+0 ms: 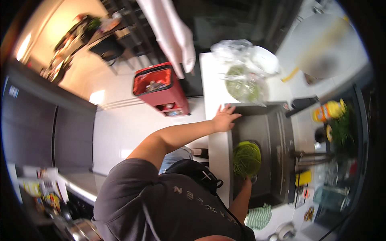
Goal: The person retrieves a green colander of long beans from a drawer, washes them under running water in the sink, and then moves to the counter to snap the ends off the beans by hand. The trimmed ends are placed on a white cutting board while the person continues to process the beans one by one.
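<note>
My left hand (225, 118) is spread over the edge of the grey sink (279, 120), at its corner beside the white counter, with nothing in it. My right hand (248, 179) grips the near end of a green colander (255, 144) in the sink; its fingers are partly hidden. Long thin green vegetables (245, 159) fill the colander. Past my left hand, on the counter, lie a clear plastic bag with green produce (241, 86), a crumpled clear bag (230, 49) and a white bowl (265, 60).
A dark faucet (313, 158) reaches over the sink. A yellow bottle (328, 111) stands behind it, and a striped cloth (259, 217) lies beside it. A red bin (162, 90) with rubbish stands on the floor to my left. A grey refrigerator (74, 132) is behind me.
</note>
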Demonstrator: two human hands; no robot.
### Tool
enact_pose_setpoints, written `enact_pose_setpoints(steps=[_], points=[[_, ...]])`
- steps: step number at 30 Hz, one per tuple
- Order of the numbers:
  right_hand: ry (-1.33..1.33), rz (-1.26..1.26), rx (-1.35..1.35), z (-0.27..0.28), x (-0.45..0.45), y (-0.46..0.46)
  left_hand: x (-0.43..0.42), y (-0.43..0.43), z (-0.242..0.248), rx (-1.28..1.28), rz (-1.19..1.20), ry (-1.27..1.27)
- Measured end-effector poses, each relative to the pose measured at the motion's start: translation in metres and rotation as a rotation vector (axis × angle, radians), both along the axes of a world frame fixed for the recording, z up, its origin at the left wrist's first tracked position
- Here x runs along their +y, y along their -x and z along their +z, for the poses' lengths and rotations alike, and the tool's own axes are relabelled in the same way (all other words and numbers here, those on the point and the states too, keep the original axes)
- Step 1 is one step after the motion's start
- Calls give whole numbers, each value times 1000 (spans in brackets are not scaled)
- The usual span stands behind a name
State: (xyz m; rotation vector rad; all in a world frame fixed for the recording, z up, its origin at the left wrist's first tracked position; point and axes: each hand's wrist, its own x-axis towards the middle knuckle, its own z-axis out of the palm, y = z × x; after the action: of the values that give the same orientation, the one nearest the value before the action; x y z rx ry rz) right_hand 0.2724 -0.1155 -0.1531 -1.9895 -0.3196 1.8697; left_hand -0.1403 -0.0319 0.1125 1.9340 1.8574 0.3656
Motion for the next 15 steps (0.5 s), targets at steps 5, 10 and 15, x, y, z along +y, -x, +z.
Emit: enact_pose_setpoints(steps=[5, 10, 15], points=[[-20, 8, 423, -55, -2, 1, -7, 9, 5, 27, 38, 24], [11, -30, 399, -56, 0, -4, -16, 16, 1, 7, 65, 64], [90, -158, 214, -3, 4, 29, -18, 27, -4, 31, 72, 60]])
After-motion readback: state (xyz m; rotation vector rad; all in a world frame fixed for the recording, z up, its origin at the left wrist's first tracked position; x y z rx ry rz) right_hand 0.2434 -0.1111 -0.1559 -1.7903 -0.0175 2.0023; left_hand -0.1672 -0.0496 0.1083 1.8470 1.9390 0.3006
